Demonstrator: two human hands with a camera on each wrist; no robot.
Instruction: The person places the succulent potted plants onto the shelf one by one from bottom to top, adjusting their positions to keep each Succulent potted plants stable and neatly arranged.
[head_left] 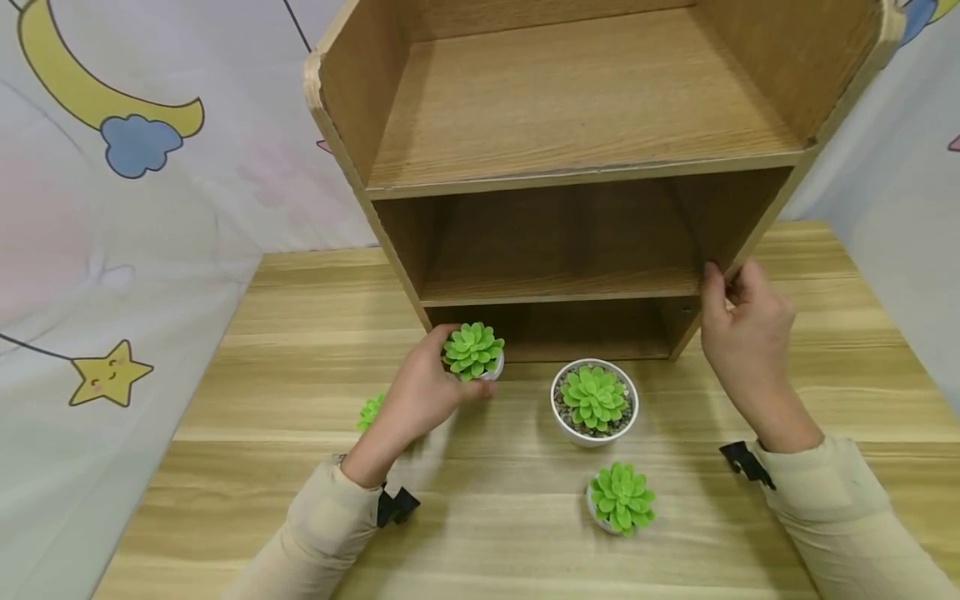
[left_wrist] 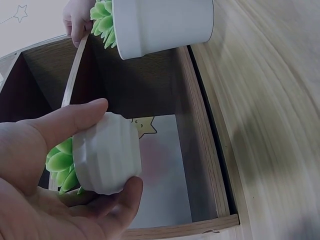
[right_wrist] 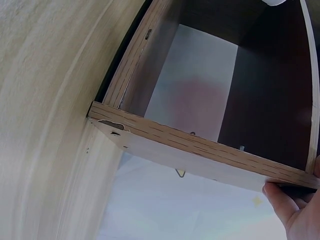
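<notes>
My left hand [head_left: 420, 383] holds a small potted succulent [head_left: 472, 350], thumb on one side and fingers on the other. Its ribbed white pot [left_wrist: 107, 154] shows in the left wrist view, in front of the wooden shelf's lowest opening. The right hand [head_left: 750, 333] pinches the front edge of the right side panel of the wooden shelf [head_left: 585, 100]. In the right wrist view, those fingers [right_wrist: 282, 202] touch the panel's outer face. A larger potted succulent [head_left: 595, 402], with pebbles in a round white pot, stands before the shelf.
Another small succulent [head_left: 622, 500] stands nearer on the wooden table [head_left: 495, 542]. One more succulent [head_left: 371, 411] is partly hidden behind my left wrist. A cloth backdrop [head_left: 172, 233] printed with a moon and star surrounds the table.
</notes>
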